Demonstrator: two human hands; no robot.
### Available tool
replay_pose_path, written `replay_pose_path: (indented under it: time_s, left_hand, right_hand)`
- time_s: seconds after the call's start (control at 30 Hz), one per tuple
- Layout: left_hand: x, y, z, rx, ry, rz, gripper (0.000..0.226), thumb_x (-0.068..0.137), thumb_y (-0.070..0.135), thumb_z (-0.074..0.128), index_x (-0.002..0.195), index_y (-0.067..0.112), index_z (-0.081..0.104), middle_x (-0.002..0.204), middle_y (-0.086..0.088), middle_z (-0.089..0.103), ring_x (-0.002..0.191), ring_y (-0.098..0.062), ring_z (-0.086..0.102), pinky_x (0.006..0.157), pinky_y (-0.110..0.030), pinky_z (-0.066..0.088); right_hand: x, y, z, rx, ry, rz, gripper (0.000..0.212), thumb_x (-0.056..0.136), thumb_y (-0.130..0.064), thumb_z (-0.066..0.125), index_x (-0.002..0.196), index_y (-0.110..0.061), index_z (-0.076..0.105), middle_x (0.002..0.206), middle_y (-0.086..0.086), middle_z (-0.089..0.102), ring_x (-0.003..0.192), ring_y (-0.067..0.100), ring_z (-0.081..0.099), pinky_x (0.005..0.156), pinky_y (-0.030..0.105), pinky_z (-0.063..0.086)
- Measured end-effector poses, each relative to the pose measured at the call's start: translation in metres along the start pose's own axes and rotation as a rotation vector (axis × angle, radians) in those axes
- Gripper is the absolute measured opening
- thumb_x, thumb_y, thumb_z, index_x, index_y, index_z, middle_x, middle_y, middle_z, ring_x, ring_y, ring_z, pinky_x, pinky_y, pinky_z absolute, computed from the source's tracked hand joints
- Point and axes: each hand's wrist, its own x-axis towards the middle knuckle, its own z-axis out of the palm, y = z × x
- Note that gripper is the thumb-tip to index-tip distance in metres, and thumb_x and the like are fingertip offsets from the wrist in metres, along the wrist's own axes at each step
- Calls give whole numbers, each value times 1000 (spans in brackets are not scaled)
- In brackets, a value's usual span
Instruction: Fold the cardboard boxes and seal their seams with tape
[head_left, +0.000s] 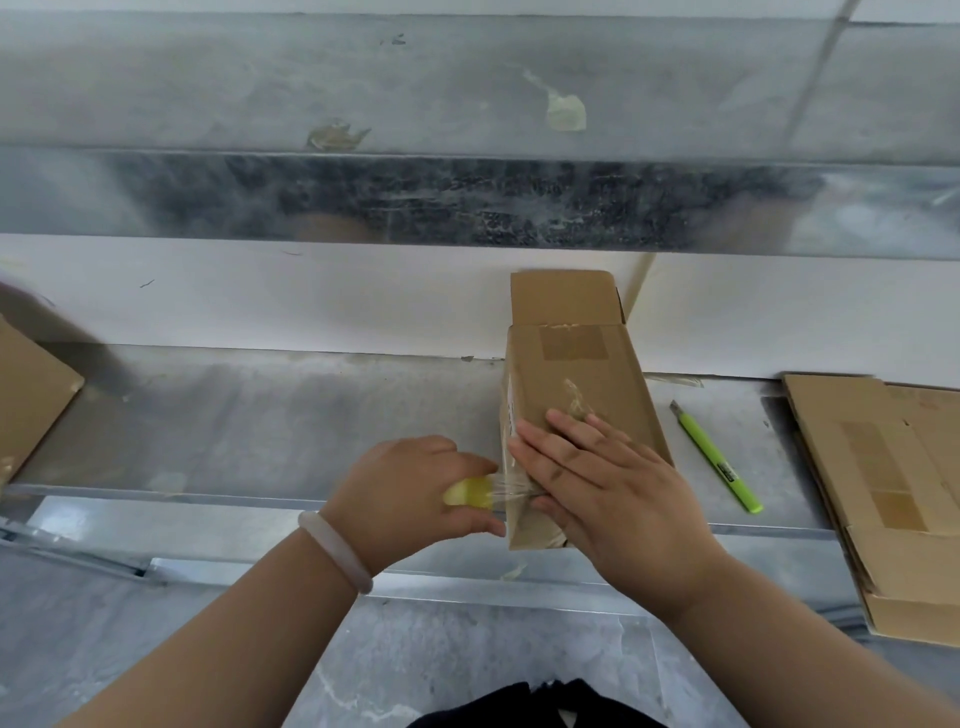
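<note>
Head camera looks down at a metal bench (260, 415), and the cardboard box (576, 374) lies lengthwise on it, far flap standing open. The right hand (597, 478) is spread flat on the box's top near its close end, fingers straight, pressing down. The left hand (410, 488), just beside the box's left side, curls round a yellow tape roll (470, 492); a clear strip (511, 491) stretches from it to the box. A green knife (719, 460) lies to the right, near a stack of flat cardboard (883, 493).
</note>
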Motion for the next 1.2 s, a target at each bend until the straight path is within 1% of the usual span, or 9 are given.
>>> replay_pose_path:
  time_s: [0.1,0.37,0.43,0.57,0.87,0.97,1.03,1.07,1.2]
  left_hand:
    - [7,-3,6,87,-53,-33,86,59,92,25,117,42,63,91,14,60,86,-7,59,72,-24,45]
    - [8,-9,7,1,-91,-63,89,51,95,30,112,40,63,89,17,58,82,-3,57,73,-26,49]
    - [1,-12,3,-158,-14,-2,82,58,88,43,121,39,59,87,23,50,82,2,52,74,-17,45]
    - [-16,-23,6,-395,227,36,45,73,60,63,109,33,64,100,24,50,92,8,49,76,-4,39]
    - [-7,3,25,-294,258,110,26,86,34,58,84,18,78,91,9,63,67,-5,59,63,-24,52]
    - [-8,6,26,-303,253,97,27,86,33,55,79,19,77,91,15,61,69,1,57,63,-18,49]
    - [-11,6,27,-319,251,71,26,87,34,56,80,21,77,91,18,59,74,3,57,69,-12,46]
    - [-12,6,27,-338,254,55,24,87,34,56,81,21,76,92,19,58,76,5,57,71,-8,43]
    - [-18,8,29,-363,274,24,23,86,35,58,85,23,77,94,20,56,78,7,56,73,-2,37]
  right_hand:
    - [0,-1,-2,2,4,2,44,101,-37,43,141,-22,52,146,-6,50,137,17,45,112,41,39]
    - [1,-4,-4,1,39,8,43,101,-37,43,139,-21,54,143,-5,53,135,17,48,109,41,43]
    - [2,-4,-5,7,62,16,42,101,-36,44,138,-21,55,143,-6,53,134,17,48,108,41,44]
    - [2,-4,-5,21,66,30,41,101,-35,45,137,-21,57,143,-6,53,134,17,49,107,42,45]
    - [3,-4,-24,170,-6,48,45,101,-38,41,142,-22,51,146,-6,49,138,12,43,112,34,38]
    - [-10,10,-35,650,338,394,41,104,-42,36,138,-29,54,136,-14,58,128,7,52,104,21,41]
    - [-23,34,-29,778,587,762,37,102,-45,37,129,-36,60,125,-17,63,119,3,57,98,19,46]
    - [-29,52,-20,761,579,949,37,100,-45,37,129,-37,60,124,-16,63,117,0,57,98,22,48]
    - [-59,111,38,362,-145,1282,47,102,-30,43,146,-14,42,144,10,49,132,27,43,110,40,33]
